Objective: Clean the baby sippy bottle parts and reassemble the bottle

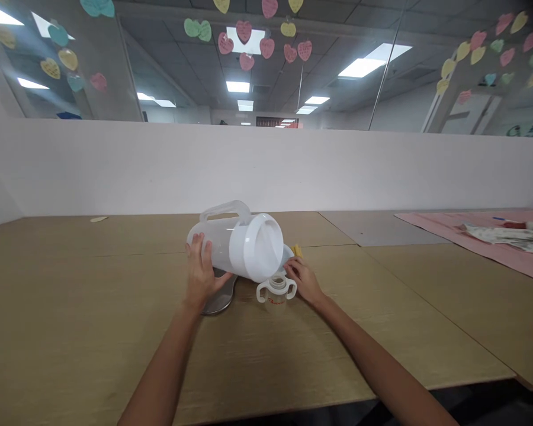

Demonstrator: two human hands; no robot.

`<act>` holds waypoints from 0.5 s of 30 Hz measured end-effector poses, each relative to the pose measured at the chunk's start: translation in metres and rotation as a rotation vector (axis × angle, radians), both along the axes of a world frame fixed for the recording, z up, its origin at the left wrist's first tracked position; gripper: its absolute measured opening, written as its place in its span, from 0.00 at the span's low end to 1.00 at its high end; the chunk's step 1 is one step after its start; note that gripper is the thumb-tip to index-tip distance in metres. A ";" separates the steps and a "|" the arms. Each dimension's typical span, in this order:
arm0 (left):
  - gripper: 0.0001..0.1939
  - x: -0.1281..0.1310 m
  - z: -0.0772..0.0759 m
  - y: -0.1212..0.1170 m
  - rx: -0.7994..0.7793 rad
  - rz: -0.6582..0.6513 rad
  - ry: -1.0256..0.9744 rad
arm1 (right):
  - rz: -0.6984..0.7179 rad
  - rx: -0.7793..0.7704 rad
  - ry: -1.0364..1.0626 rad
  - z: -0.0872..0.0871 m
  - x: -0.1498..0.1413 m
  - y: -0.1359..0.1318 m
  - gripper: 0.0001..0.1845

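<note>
My left hand (201,273) grips the base end of a translucent white plastic pitcher (240,242), which is tipped on its side with its white lid toward the right. The lidded mouth hangs just above a small clear cup with two white handles (276,291) standing on the wooden table (93,307). My right hand (302,279) rests against the right handle of that cup, fingers curled on it. A round metal dish (220,299) lies under my left hand. A small yellow object (297,249) peeks out behind my right hand.
A white partition wall (115,165) runs along the back of the table. To the right lie a grey mat (382,228) and a pink cloth (479,239) with patterned fabric on it. A small pale scrap (98,219) lies far left.
</note>
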State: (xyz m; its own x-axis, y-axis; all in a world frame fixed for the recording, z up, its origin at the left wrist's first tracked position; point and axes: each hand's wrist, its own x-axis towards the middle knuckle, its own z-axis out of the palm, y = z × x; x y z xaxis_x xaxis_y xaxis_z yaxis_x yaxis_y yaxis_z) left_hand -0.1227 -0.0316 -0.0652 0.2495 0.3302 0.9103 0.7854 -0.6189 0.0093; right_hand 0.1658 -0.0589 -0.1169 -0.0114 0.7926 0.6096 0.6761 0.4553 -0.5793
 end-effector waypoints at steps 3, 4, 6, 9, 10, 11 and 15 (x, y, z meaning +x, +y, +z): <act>0.47 0.000 0.000 0.000 -0.003 0.021 -0.002 | 0.000 0.000 -0.016 0.001 0.000 0.000 0.17; 0.46 0.000 0.000 0.000 -0.006 0.027 -0.013 | -0.001 0.000 -0.021 0.001 0.000 0.000 0.17; 0.46 -0.001 -0.001 0.000 -0.017 0.033 -0.039 | -0.001 0.002 -0.029 0.000 0.001 0.000 0.17; 0.47 -0.001 -0.001 -0.001 -0.031 0.057 -0.091 | 0.004 -0.007 -0.028 -0.002 0.002 0.001 0.17; 0.48 -0.001 -0.001 -0.002 -0.037 0.077 -0.119 | 0.005 -0.010 -0.025 -0.003 0.002 0.001 0.17; 0.49 0.000 0.000 -0.002 -0.045 0.101 -0.151 | 0.005 -0.011 -0.021 -0.003 0.002 0.001 0.17; 0.54 -0.001 0.002 0.001 -0.127 0.192 -0.323 | -0.003 -0.004 -0.011 -0.001 0.001 -0.003 0.16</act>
